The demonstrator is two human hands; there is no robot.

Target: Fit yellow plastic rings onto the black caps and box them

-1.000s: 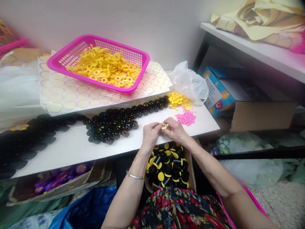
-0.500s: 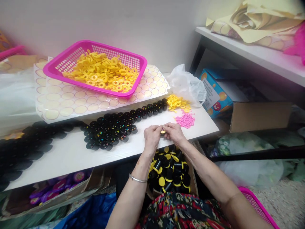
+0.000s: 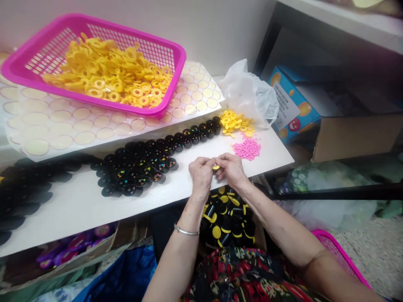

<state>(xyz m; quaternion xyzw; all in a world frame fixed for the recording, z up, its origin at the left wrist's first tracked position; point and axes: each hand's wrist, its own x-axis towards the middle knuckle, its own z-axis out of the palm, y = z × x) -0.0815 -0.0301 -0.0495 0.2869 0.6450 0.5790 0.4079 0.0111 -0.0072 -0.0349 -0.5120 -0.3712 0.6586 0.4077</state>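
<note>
Both hands pinch 1 small yellow ring part (image 3: 215, 167) btwn fingertips, left hand (image 3: 201, 176) & right hand (image 3: 232, 171) clenched on it, just above white table (image 3: 78, 201) edge, near pink beads (image 3: 248, 149) & black caps (image 3: 138, 167)

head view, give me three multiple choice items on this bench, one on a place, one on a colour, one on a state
1. Where does the pink basket sit?
A. on the sheet of round stickers
B. on the floor
C. in the person's lap

2. What colour is the small bead pile on the white table?
A. green
B. pink
C. blue

3. How do the left hand and right hand stand?
A. flat on the table
B. both pinching one small yellow part
C. apart, each in a box

Answers: 1 A, the sheet shows under its rim; 2 B, the beads are plainly pink; 3 B, fingertips of both meet on the part.
</note>
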